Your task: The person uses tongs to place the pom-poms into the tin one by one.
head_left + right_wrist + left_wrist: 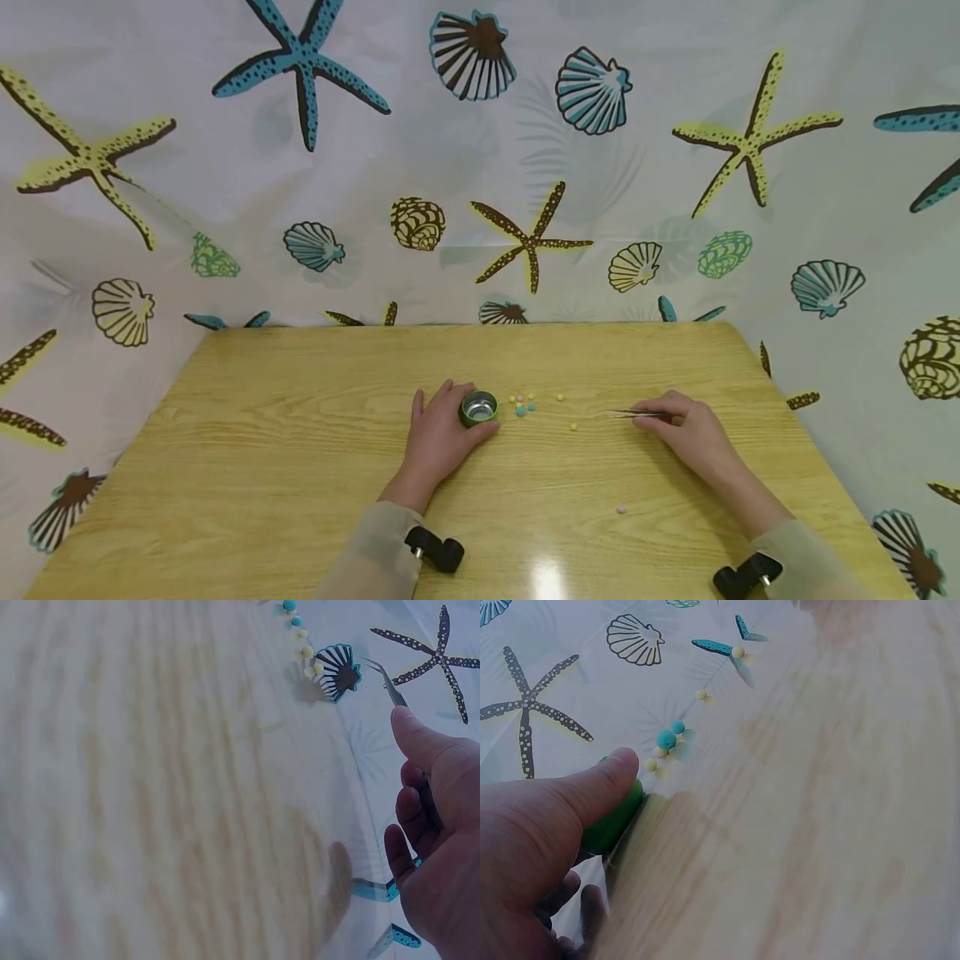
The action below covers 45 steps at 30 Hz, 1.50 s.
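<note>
My left hand (441, 433) grips a small green round tin (468, 421) with a shiny metal inside, thumb on its near side. In the left wrist view the thumb lies along the green wall (616, 822). My right hand (693, 433) pinches a pair of thin metal tweezers (637, 413), tips pointing left toward the beads. In the right wrist view the tweezers (388, 684) show slightly parted, bent tips with nothing between them. Just right of the tin lies a cluster of small yellow, pink and blue beads, among them a blue bead (521, 411).
Two yellow beads lie apart from the cluster, one yellow bead (560, 397) farther back and another yellow bead (573, 427) nearer. A pink bead (621, 509) sits toward the front of the wooden table (262, 450). Behind hangs a cloth (360, 167) printed with starfish and shells.
</note>
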Available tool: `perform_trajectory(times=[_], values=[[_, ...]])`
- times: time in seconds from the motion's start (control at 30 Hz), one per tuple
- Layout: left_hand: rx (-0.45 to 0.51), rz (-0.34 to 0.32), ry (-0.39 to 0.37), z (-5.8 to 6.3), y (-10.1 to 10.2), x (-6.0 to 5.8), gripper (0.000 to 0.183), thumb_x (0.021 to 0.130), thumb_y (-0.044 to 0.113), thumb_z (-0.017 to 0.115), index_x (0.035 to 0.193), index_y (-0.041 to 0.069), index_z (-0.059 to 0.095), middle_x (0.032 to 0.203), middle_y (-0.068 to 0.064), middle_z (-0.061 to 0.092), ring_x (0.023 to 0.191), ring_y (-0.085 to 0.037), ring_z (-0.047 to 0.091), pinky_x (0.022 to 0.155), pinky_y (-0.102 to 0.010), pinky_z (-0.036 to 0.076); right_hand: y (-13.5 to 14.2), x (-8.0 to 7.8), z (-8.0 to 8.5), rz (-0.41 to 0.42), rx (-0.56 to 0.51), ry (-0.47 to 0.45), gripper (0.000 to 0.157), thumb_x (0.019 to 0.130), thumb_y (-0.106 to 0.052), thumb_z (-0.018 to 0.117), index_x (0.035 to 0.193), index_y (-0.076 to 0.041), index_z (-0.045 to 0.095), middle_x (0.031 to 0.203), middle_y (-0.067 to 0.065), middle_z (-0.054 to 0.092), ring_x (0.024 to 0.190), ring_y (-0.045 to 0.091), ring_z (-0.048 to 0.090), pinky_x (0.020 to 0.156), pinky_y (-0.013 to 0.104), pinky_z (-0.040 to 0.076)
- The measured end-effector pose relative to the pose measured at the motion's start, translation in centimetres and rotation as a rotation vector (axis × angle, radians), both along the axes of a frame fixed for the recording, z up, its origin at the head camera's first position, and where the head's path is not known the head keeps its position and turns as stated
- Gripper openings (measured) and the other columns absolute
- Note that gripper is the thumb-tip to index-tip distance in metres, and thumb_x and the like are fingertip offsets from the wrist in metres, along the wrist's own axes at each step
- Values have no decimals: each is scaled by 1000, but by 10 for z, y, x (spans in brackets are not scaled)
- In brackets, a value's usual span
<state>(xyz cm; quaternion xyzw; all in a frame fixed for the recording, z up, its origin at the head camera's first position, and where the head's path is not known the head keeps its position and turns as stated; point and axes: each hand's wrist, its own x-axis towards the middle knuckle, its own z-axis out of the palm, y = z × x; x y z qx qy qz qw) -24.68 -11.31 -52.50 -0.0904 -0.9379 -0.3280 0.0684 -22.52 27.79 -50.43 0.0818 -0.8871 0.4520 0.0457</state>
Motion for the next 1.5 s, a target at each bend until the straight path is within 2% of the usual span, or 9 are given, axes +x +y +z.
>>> perform_trajectory(times=[0.3,0.57,0.8,1.0,1.23,1.5], values=[[-6,7,-7,2,1,1,73,93,43,92,150,5,65,154,-18,64,158,-40,42,134,-66,6,7,17,5,120,-64,-72,15,100,-21,85,114,-18,88,103,3,72,89,20,58,75,28,51],[-7,11,-13,1,-1,-1,73,93,43,91,150,6,65,155,-17,64,159,-39,41,134,-64,4,9,23,6,191,-47,-116,12,100,-24,85,112,-24,88,104,2,73,93,20,63,78,29,56],[-8,3,-8,1,0,0,73,94,44,91,150,6,65,154,-17,64,158,-40,42,134,-65,5,12,30,6,272,-30,-84,12,100,-20,84,112,-22,88,101,0,72,89,16,63,76,27,54],[-6,2,-3,3,1,0,73,94,45,91,151,6,65,155,-17,63,158,-39,42,134,-65,5,17,33,7,313,-28,-95,13,100,-21,84,112,-22,88,101,0,71,87,17,63,74,27,53],[-16,2,1,5,1,1,74,93,46,91,150,6,65,154,-18,64,157,-39,43,134,-66,8,25,36,4,369,-34,-144,14,101,-21,83,114,-22,88,104,2,73,93,17,66,81,26,56],[-10,8,-10,3,0,1,74,93,45,91,151,6,65,154,-16,64,158,-38,42,134,-65,7,26,38,1,439,-53,-156,13,101,-21,83,113,-21,88,106,3,74,96,18,67,81,27,57]])
